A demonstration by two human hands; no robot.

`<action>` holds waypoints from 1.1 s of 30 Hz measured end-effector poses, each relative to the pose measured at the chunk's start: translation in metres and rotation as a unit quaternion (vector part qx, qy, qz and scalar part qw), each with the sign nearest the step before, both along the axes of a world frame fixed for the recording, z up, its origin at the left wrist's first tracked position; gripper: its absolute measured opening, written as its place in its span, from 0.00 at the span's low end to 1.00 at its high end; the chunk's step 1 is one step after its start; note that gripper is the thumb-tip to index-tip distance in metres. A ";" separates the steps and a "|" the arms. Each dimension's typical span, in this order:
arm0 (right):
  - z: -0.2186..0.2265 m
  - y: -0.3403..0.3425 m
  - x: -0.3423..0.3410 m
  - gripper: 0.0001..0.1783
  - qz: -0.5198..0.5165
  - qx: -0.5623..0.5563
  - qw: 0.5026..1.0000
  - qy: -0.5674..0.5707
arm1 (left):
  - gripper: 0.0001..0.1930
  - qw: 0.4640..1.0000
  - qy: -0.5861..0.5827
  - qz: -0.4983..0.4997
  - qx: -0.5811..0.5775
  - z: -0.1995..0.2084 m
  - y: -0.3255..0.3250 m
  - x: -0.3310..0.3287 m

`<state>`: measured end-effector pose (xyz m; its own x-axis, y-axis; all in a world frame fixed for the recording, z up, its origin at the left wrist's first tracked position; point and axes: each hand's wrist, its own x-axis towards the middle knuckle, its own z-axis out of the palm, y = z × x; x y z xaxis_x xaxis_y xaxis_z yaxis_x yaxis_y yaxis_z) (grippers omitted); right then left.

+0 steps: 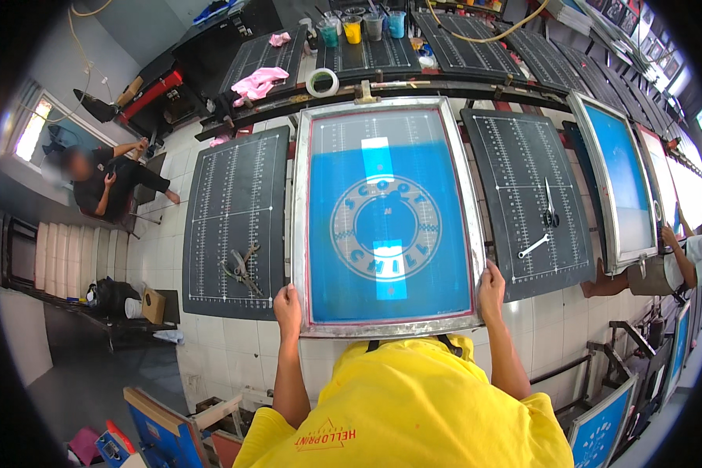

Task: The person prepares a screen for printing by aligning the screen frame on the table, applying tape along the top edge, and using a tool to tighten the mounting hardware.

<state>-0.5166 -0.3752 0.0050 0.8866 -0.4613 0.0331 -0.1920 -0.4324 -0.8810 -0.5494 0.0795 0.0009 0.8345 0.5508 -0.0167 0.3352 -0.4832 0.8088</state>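
Note:
Both my hands hold a screen printing frame (304,234) with a metal rim and a blue-coated mesh (343,304) that carries a round lettered design. My left hand (287,309) is closed around its lower left side. On the lower right side, my right hand (491,290) grips the rim. Under the mesh, a dark ruled board shows through. Pliers (242,269) or a similar hand tool lie on the dark board (230,171) to the left. The board (515,164) to the right bears scissors (551,209) and a wrench (533,246).
Beyond the frame, a rail holds a roll of tape (322,82), with a pink cloth (259,83) and cups of ink (352,31) behind it. Another framed screen (620,179) stands at right beside a co-worker (678,261). A seated person (113,179) is at left.

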 end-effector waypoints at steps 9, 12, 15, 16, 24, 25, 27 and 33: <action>0.016 -0.008 -0.012 0.18 -0.017 0.025 0.999 0.012 | 0.19 0.999 0.027 -0.025 -0.030 0.003 -0.001 -0.010; 0.031 -0.005 -0.011 0.18 -0.015 0.054 0.997 0.056 | 0.19 0.999 0.021 -0.024 -0.010 0.014 -0.007 -0.007; 0.025 -0.006 -0.007 0.18 -0.008 0.040 0.998 0.045 | 0.19 0.999 0.027 -0.022 -0.015 0.005 0.000 -0.007; 0.019 -0.007 -0.007 0.19 -0.008 0.032 0.999 0.033 | 0.20 0.999 0.020 -0.020 -0.016 0.002 0.002 -0.006; 0.021 0.000 -0.004 0.19 0.001 0.054 0.998 0.023 | 0.20 0.998 0.024 0.007 -0.061 0.002 0.007 -0.007; 0.014 -0.002 -0.001 0.19 0.002 0.050 0.999 0.016 | 0.21 0.998 0.024 0.000 -0.054 0.001 0.010 -0.004; 0.011 -0.002 -0.007 0.19 0.003 0.038 0.999 0.013 | 0.21 0.998 0.039 -0.017 -0.044 -0.002 0.012 -0.009; -0.006 -0.006 -0.002 0.19 -0.001 0.004 1.000 0.011 | 0.21 0.999 0.015 -0.043 0.006 -0.026 0.010 -0.001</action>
<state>-0.5184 -0.3808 -0.0014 0.8863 -0.4630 0.0104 -0.2118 -0.4252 -0.8800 -0.5499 0.0896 -0.0250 0.8782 0.4770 -0.0355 0.3152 -0.5213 0.7930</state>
